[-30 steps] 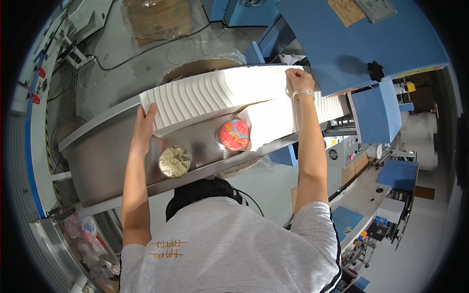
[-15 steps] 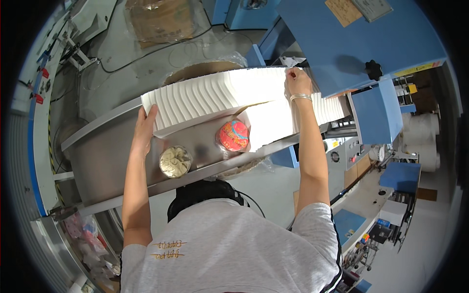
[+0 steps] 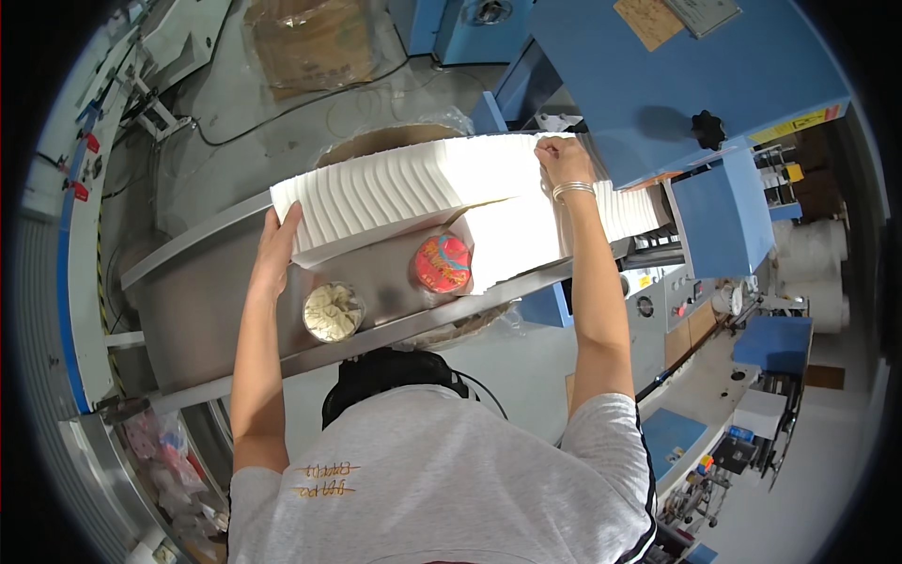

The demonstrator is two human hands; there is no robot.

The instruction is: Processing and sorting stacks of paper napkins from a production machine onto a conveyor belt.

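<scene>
A long, ridged stack of white paper sheets lies across a metal trough. My left hand grips its left end, thumb over the near corner and fingers along the end face. My right hand is closed at the far edge, fingers curled and pinching the sheets beside the blue machine; its fingertips are partly hidden. In front of the stack, a red round container with a patterned top stands against the paper. Nearer my left forearm sits a clear round tub with crumpled pale stuff inside.
The metal trough slopes under the stack, with raised rims. A blue machine with a black knob overhangs the right end. A wrapped cardboard box stands on the floor beyond, near a black cable. A side bench holds tools.
My right hand has shifted slightly left along the far edge of the stack. My left hand keeps its hold at the end.
</scene>
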